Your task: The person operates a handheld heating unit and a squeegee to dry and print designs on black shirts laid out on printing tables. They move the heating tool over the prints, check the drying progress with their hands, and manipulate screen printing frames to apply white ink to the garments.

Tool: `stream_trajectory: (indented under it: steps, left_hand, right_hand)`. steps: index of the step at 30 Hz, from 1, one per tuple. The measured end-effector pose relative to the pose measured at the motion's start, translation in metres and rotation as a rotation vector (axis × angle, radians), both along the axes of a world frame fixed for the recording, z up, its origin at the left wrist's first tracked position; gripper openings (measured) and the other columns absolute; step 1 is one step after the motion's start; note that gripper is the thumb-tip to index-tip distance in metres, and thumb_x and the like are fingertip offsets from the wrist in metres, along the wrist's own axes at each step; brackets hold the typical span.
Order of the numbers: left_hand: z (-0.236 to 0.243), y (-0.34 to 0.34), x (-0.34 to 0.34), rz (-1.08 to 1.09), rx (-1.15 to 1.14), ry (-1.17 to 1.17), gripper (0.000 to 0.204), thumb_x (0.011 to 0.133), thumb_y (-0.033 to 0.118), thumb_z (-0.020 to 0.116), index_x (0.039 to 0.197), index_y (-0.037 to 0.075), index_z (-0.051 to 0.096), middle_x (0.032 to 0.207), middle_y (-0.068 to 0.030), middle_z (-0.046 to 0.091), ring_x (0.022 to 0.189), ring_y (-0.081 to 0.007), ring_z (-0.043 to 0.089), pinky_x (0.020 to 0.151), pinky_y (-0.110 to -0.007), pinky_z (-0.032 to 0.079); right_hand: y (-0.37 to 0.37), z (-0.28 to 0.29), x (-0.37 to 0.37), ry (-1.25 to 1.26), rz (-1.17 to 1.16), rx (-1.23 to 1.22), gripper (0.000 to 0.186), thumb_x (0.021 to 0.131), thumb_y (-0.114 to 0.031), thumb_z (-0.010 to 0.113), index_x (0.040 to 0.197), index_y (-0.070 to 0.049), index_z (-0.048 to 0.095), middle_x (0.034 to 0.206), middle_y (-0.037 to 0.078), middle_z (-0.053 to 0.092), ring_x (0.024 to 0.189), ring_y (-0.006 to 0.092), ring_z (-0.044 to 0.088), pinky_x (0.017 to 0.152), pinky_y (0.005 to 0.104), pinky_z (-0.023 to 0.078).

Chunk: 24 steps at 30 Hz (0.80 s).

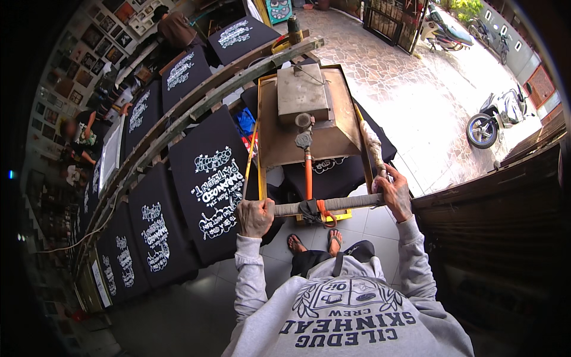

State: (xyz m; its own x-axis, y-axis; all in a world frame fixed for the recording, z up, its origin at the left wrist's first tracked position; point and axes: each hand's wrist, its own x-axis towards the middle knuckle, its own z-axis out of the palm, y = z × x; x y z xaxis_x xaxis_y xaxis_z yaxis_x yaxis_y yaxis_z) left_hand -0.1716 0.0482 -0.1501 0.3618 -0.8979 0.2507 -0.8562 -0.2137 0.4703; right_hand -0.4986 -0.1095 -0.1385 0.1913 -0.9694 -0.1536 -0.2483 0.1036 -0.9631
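A long grey handlebar, wrapped in tape or cord, runs across in front of me. My left hand is closed round its left end. At its right end my right hand grips, next to a side rod bound in pale wrapping. Beyond the bar is a metal heater hood with a box on top, inside a yellow frame. An orange hose runs from its valve toward the bar, where black and orange cords hang. Part of a printed black shirt shows under the hood.
Printed black shirts lie on slanted boards at the left, alongside long rails. Other people stand beyond them at the far left. A dark slatted panel borders the right side. A motorbike stands outside at the right.
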Motion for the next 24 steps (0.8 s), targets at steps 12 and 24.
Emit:
stream_trajectory:
  steps: [12,24]
  left_hand:
    - [-0.006,0.003,-0.055,0.045,-0.044,0.012,0.043,0.087,0.027,0.055,0.049,0.007,0.055,0.047,-0.0156,0.052,0.043,-0.0348,0.052,0.054,-0.043,0.039]
    - [0.016,0.029,-0.101,0.191,0.063,0.043,0.046,0.090,0.028,0.054,0.050,0.006,0.059,0.047,-0.0123,0.055,0.044,-0.0336,0.053,0.058,-0.042,0.040]
  right_hand:
    - [-0.042,0.001,-0.037,-0.058,0.140,0.001,0.054,0.080,-0.011,0.059,0.130,0.009,0.052,0.070,0.004,0.062,0.063,0.0102,0.059,0.058,0.0241,0.048]
    - [-0.064,0.011,-0.037,-0.106,0.271,0.090,0.055,0.084,-0.011,0.067,0.131,0.010,0.049,0.074,0.005,0.062,0.060,0.0114,0.059,0.055,0.0244,0.050]
